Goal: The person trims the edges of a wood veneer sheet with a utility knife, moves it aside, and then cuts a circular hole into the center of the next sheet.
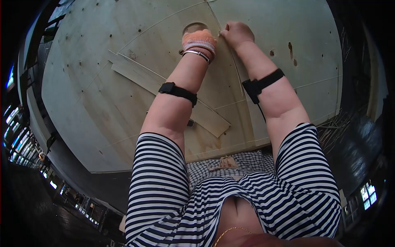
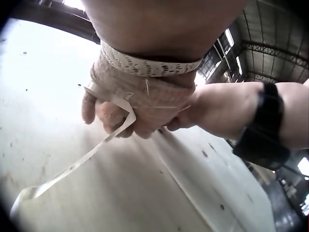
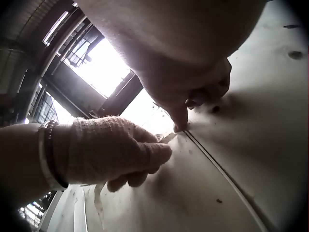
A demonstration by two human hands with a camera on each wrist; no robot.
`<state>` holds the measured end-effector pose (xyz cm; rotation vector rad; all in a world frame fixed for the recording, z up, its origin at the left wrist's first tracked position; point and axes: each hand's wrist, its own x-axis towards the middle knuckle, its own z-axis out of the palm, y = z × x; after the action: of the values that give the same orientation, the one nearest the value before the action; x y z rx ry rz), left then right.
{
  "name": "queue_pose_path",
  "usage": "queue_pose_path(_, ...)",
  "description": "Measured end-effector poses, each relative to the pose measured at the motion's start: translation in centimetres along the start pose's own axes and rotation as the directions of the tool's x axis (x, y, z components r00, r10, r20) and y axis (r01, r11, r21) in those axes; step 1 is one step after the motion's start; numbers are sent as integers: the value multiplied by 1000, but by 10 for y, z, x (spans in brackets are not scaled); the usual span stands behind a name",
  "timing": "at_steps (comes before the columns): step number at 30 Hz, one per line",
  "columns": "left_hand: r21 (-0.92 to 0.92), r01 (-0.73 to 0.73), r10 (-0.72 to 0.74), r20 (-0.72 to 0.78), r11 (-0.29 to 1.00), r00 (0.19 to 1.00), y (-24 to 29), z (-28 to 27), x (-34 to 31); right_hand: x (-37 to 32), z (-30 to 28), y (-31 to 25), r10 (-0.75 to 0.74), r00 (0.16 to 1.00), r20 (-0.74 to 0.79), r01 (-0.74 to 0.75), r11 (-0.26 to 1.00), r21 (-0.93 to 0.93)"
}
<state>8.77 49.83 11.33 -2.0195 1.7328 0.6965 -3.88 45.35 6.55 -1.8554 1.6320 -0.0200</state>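
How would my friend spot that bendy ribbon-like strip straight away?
In the left wrist view, find the big pale wooden tabletop, then the gloved left hand over it. The ribbon-like strip crosses that hand and trails toward the lower left corner. Its sharp bend sets it apart from the straight line on the tabletop.

The desk [image 1: 115,123] looks like matt, knotty wood; so does the flat slat [image 1: 135,74] towards the wearer's eleven o'clock. At twelve I see a rough, knitted glove [image 1: 199,40], a glossy metal bangle [image 1: 198,52] and a smooth, papery ribbon [image 2: 78,163].
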Motion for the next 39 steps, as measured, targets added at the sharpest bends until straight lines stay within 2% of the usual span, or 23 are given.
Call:
queue_pose_path(1, 11, -51, 50, 92, 999, 994, 4, 6, -1, 2, -3, -2, 52, 999, 13, -51, 995, -90)
queue_pose_path(2, 15, -105, 101, 189, 994, 977, 8, 14, -3, 3, -6, -3, 59, 998, 21, -57, 994, -89)
queue_pose_path(4, 46, -160, 146, 226, 986, 963, 12, 18, -25, 4, -1, 6, 14, 997, -70, -19, 997, -71)
queue_pose_path(6, -40, -124, 130, 205, 991, 970, 6, 15, -46, -2, -1, 22, 22, 1000, -20, -22, 1000, -6)
queue_pose_path(7, -131, -56, 78, 167, 990, 983, -1, 28, -49, -8, -2, 31, 7, 1000, 8, -8, 999, 53)
queue_pose_path(8, -135, -60, 83, 172, 989, 982, -4, 34, -55, -21, 0, 40, 13, 1000, 12, -14, 999, 49)
queue_pose_path(10, -172, -48, 78, 168, 984, 983, -6, 44, -74, -71, 3, 51, -81, 996, 36, 83, 994, -69)
queue_pose_path(16, -254, -141, 191, 184, 957, 964, 16, 66, -115, -149, 19, 94, -10, 994, 106, 12, 1000, -21)
queue_pose_path(20, -294, -172, 235, 196, 940, 952, 28, 77, -127, -158, 29, 102, -18, 1000, 21, 19, 999, -27)
queue_pose_path(22, -304, -178, 244, 195, 936, 950, 30, 77, -133, -160, 26, 107, -17, 1000, 20, 12, 976, 218)
queue_pose_path(23, -311, -198, 266, 193, 930, 945, 29, 78, -135, -163, 27, 109, -21, 1000, 18, 17, 975, 220)
queue_pose_path(24, -319, -218, 288, 192, 922, 938, 29, 77, -138, -167, 27, 108, -32, 994, 102, -18, 891, 453)
queue_pose_path(25, -320, -219, 289, 191, 922, 938, 31, 78, -140, -171, 28, 109, -62, 982, 181, -73, 753, 654)
queue_pose_path(26, -312, -267, 339, 202, 912, 919, 34, 78, -142, -174, 27, 110, -60, 982, 181, -74, 754, 652)
queue_pose_path(28, -306, -315, 386, 211, 898, 898, 39, 82, -144, -179, 18, 96, -137, 902, 410, -221, 668, 710)
queue_pose_path(29, -263, -251, 307, 199, 932, 931, 42, 87, -140, -177, 24, 97, -141, 901, 410, -218, 670, 710)
queue_pose_path(31, -160, -163, 188, 153, 973, 970, 45, 87, -136, -170, 38, 96, -50, 985, 164, -35, 878, 477)
queue_pose_path(32, -113, -129, 146, 159, 985, 976, 46, 87, -133, -167, 44, 96, -54, 985, 163, -31, 878, 477)
queue_pose_path(34, -30, -108, 111, 147, 994, 983, 50, 86, -129, -165, 50, 89, -108, 987, -116, 122, 985, 125)
queue_pose_path(37, 73, -163, 151, 153, 984, 977, 55, 90, -123, -162, 53, 85, -44, 990, -137, 52, 997, 60)
queue_pose_path(39, 86, -135, 117, 186, 987, 975, 58, 87, -120, -161, 51, 84, -29, 992, -124, 37, 998, 58)
